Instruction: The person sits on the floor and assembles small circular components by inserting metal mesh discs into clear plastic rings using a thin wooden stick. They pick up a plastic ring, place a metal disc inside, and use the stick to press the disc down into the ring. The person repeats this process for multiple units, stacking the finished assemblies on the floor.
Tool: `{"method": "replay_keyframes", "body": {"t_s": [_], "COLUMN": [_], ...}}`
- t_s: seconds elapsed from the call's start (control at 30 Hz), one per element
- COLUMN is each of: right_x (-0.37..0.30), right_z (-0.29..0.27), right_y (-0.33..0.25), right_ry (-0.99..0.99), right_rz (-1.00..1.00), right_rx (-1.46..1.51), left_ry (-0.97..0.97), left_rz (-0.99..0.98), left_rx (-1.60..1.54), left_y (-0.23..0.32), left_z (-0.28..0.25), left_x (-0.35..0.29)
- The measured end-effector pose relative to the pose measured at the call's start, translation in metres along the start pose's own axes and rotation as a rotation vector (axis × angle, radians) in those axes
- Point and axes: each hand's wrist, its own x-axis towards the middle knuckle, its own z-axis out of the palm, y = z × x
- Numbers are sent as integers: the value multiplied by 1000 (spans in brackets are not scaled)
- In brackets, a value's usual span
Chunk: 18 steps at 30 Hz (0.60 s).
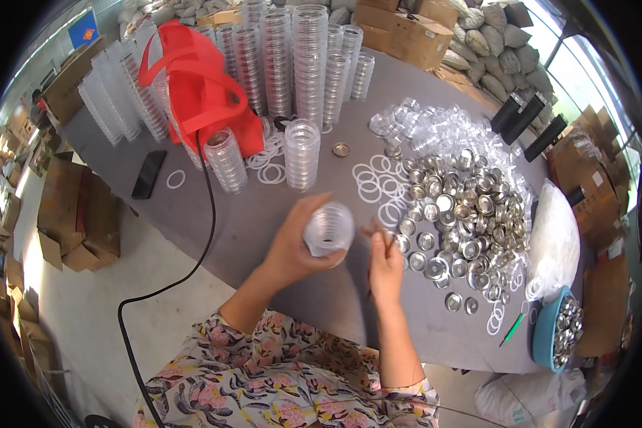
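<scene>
My left hand (292,239) is wrapped round a short stack of clear plastic ring-shaped pieces (329,227), tilted so that its round opening faces up. Just to the right, my right hand (386,267) has its fingers pinched together, slightly blurred; whatever is between them is too small to make out. Its fingertips are by the near left edge of a heap of silvery metal caps (471,207). Several loose white rings (369,187) lie flat beyond that hand. Two shorter clear stacks, one (302,153) straight ahead and another (225,160) further left, stand upright on the grey table (264,214).
Tall clear stacks (310,64) and a red bag (210,100) line the far side. A phone (150,175) and black cable (212,214) lie left. Rightward are clear pieces (435,132), a white bag (555,242), a green-handled tool (512,329) and a blue basin (542,332) of caps.
</scene>
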Motion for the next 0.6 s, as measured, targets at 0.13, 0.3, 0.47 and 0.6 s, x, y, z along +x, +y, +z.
{"method": "replay_keyframes", "body": {"t_s": [0.13, 0.3, 0.47, 0.6], "right_x": [-7, -2, -2, -6], "right_z": [9, 17, 21, 15], "right_y": [-63, -50, -58, -67], "right_ry": [-34, 19, -45, -64], "right_rz": [-390, -547, -512, -561], "right_rx": [-368, -627, -614, -592], "left_ry": [12, -123, -114, -97], "left_rz": [-102, -134, -148, -68], "left_rx": [-262, -255, 48, 17], "left_y": [-6, -41, -84, -60], "left_z": [25, 32, 50, 30], "left_x": [-5, -29, -58, -40]}}
